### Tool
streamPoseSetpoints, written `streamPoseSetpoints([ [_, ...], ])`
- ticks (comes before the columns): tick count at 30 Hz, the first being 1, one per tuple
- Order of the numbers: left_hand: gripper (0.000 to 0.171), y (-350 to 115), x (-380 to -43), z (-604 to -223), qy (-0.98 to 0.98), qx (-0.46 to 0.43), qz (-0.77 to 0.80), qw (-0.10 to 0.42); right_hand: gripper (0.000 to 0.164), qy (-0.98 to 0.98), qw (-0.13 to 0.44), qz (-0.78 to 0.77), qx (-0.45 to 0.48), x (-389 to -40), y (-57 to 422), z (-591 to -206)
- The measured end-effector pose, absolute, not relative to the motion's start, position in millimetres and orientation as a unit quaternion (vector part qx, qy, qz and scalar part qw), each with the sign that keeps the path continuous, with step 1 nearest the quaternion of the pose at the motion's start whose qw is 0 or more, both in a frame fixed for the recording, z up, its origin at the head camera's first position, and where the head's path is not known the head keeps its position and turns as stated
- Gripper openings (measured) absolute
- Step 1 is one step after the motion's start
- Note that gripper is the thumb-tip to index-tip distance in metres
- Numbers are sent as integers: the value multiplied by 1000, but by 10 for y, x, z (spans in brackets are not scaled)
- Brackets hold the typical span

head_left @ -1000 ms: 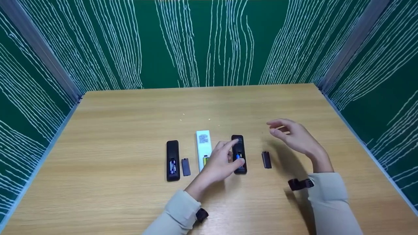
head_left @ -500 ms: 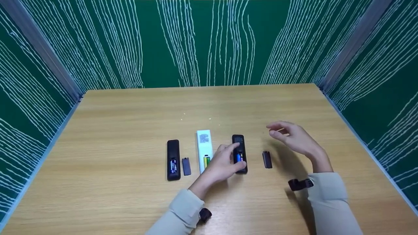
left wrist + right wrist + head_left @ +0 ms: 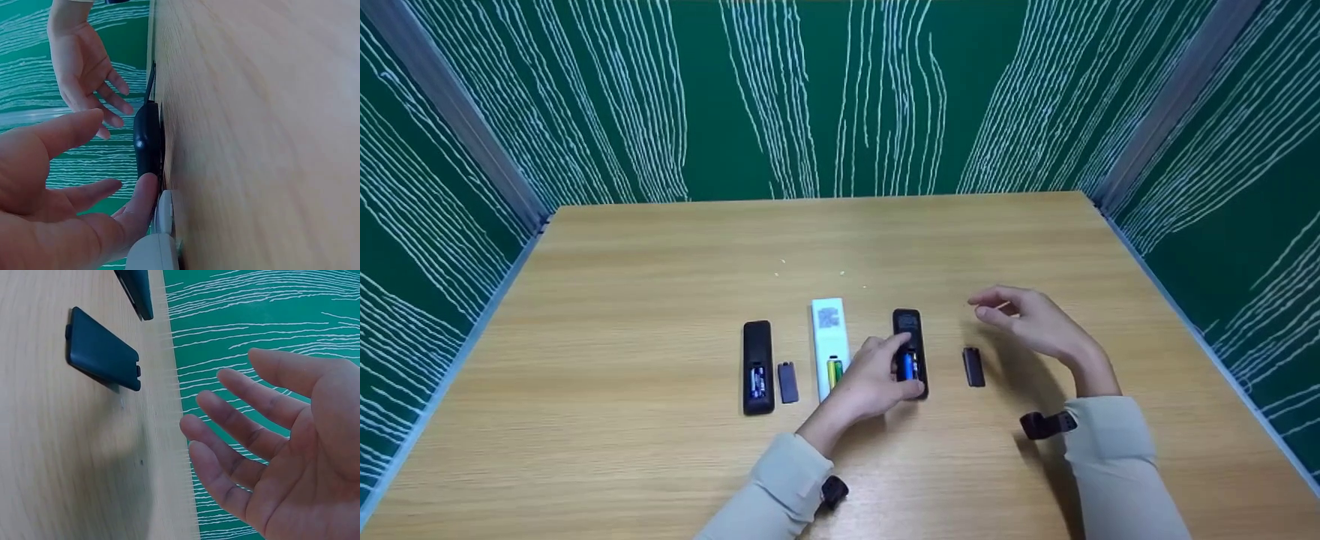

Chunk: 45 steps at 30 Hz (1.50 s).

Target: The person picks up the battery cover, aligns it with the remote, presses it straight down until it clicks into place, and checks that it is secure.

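A black remote control (image 3: 910, 325) lies back up on the table with its battery bay uncovered and a blue battery (image 3: 909, 367) in it. My left hand (image 3: 872, 381) is at its left side; in the left wrist view one fingertip (image 3: 147, 181) touches the remote, while the thumb stands apart from it. Above the table at the right hovers my right hand (image 3: 1039, 324), fingers loosely bent around nothing. Nearest to it lies a black battery cover (image 3: 973, 367), also in the right wrist view (image 3: 103, 349). My left hand hides part of a white remote (image 3: 828, 330) with yellow-green batteries (image 3: 835, 371).
Farther left another black remote (image 3: 757, 341) shows batteries in its bay, with a dark battery cover (image 3: 787, 382) beside it. Several tiny pale bits (image 3: 842, 273) lie behind the remotes. Green panels with white lines (image 3: 885, 97) enclose the wooden table (image 3: 622, 315).
My left fingers have drawn slightly down along the black remote, showing more of the blue battery. My right hand has sunk a little.
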<state>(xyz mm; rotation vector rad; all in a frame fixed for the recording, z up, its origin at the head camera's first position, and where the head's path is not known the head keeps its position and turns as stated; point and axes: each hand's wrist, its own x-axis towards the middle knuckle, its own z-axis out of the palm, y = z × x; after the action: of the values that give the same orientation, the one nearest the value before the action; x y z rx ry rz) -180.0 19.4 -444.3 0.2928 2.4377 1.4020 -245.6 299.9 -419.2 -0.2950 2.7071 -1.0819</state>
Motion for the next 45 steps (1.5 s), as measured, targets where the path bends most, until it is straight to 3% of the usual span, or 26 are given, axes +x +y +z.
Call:
streamPoseSetpoints([
  [9,82,241,-1798,-4412,875,93,450,151,45,921,118,-358,-94,-2457,2945,-4201],
  [24,73,312,-1816,-4419,906,96,394,123,38,928,123,-338,-98,-2465,2933,-4247],
  [45,72,341,-1816,-4417,909,95,388,118,20,931,162,-301,-129,-2477,2952,-4322],
])
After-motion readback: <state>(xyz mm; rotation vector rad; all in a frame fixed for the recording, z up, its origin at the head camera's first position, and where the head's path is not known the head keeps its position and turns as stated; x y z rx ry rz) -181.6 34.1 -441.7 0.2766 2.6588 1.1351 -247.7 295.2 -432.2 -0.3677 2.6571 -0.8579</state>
